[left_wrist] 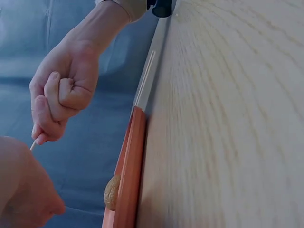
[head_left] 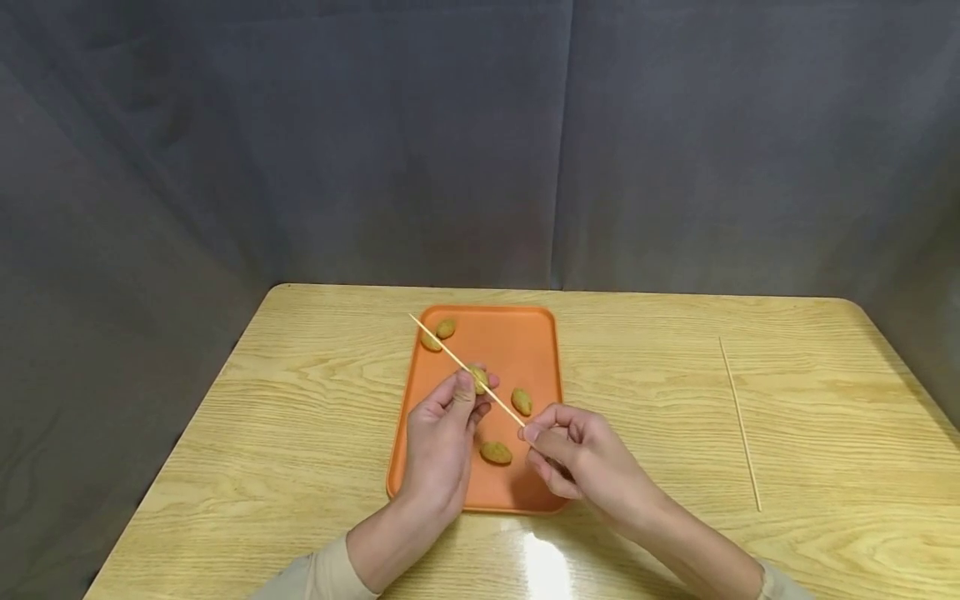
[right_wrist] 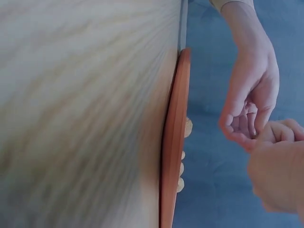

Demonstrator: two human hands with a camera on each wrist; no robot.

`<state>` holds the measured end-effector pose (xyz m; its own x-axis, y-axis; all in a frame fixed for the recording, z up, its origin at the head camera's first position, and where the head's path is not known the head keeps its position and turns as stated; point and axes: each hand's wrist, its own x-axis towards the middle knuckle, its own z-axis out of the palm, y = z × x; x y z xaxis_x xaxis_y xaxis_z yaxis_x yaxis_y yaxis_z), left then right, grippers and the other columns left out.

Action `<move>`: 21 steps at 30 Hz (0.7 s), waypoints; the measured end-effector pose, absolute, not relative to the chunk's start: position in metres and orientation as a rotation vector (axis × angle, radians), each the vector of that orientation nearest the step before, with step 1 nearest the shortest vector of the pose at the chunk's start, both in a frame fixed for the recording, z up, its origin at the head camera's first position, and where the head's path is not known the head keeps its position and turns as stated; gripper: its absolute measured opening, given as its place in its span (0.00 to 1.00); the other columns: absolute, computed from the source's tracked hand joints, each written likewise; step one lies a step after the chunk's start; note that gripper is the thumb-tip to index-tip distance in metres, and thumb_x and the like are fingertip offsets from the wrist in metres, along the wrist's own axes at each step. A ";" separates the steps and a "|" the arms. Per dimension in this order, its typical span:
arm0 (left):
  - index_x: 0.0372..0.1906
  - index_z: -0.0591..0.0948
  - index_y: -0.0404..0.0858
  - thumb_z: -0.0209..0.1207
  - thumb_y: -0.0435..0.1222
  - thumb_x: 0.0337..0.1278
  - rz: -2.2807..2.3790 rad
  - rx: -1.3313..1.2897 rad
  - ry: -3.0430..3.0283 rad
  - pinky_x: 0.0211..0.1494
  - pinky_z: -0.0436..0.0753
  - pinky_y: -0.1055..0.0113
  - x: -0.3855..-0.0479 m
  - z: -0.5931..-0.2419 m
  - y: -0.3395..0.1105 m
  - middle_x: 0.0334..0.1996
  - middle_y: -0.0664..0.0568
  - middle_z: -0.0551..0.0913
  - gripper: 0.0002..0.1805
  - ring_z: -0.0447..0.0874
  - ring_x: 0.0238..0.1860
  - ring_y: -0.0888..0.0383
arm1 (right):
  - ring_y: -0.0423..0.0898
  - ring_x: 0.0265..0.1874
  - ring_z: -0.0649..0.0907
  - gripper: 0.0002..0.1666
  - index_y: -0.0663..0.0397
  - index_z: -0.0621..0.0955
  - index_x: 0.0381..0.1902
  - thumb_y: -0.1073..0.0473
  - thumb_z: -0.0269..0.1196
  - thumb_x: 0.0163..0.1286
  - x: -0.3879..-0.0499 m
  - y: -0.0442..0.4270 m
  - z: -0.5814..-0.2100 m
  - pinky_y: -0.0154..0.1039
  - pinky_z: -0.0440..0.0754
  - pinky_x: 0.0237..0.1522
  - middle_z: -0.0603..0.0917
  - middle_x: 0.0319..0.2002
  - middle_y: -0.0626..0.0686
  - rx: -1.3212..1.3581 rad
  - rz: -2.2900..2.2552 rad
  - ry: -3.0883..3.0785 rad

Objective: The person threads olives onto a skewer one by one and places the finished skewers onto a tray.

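My left hand (head_left: 441,446) pinches a brown oval piece (head_left: 478,381) between thumb and fingers above the orange tray (head_left: 491,329). A thin wooden skewer (head_left: 442,346) runs diagonally across that piece; whether it passes through or lies over it I cannot tell. The skewer's near end is pinched by my right hand (head_left: 592,462), over the tray's right edge. In the left wrist view the right hand (left_wrist: 66,88) has its fingers curled round the skewer (left_wrist: 33,145). The right wrist view shows the left hand (right_wrist: 251,90) close to the right hand (right_wrist: 280,166).
On the tray lie two pieces (head_left: 446,328) at the back left corner, one (head_left: 522,402) at the right and one (head_left: 496,452) near the front. A second skewer (head_left: 741,425) lies on the wooden table (head_left: 645,350) at the right. Grey cloth (head_left: 412,150) hangs behind.
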<state>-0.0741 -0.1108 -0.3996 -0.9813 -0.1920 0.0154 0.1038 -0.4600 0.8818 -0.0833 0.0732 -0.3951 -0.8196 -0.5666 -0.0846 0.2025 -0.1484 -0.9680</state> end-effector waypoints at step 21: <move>0.56 0.84 0.36 0.53 0.48 0.77 -2.493 -0.029 -1.839 0.65 0.74 0.49 -0.073 -0.407 -0.107 0.51 0.43 0.86 0.21 0.80 0.57 0.45 | 0.38 0.13 0.63 0.10 0.69 0.74 0.45 0.63 0.55 0.79 -0.083 0.075 -0.392 0.29 0.57 0.15 0.75 0.22 0.52 -0.355 -2.038 1.634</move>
